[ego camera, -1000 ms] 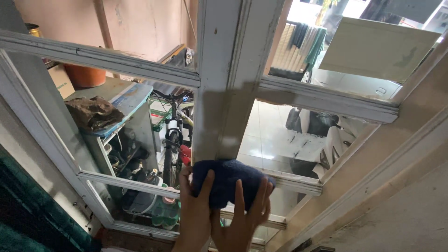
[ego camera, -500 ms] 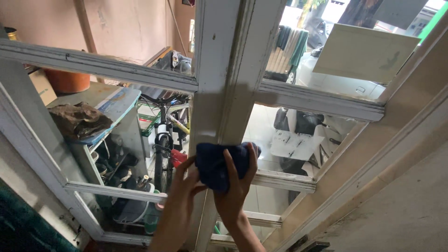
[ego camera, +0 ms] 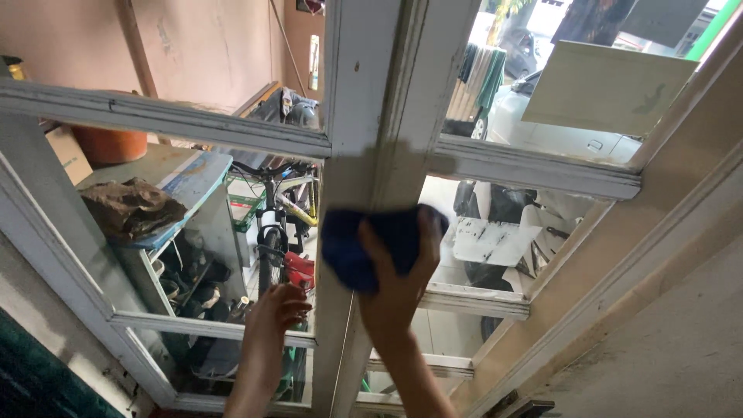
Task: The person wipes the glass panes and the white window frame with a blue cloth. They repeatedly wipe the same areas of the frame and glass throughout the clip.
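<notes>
1. Head view: right hand (ego camera: 398,290) presses a dark blue cloth (ego camera: 364,248) flat against the upright white window post (ego camera: 364,116), fingers spread over it.
2. Left hand (ego camera: 275,310) rests lower-left, fingers loosely curled on the crossbar (ego camera: 193,327), holding nothing.

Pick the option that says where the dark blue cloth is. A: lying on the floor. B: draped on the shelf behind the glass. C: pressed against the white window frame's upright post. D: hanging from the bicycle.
C: the right hand presses the dark blue cloth flat against the upright post.

Blue-topped shelf (ego camera: 193,182) (outside the window) under brown rag (ego camera: 128,205)
</notes>
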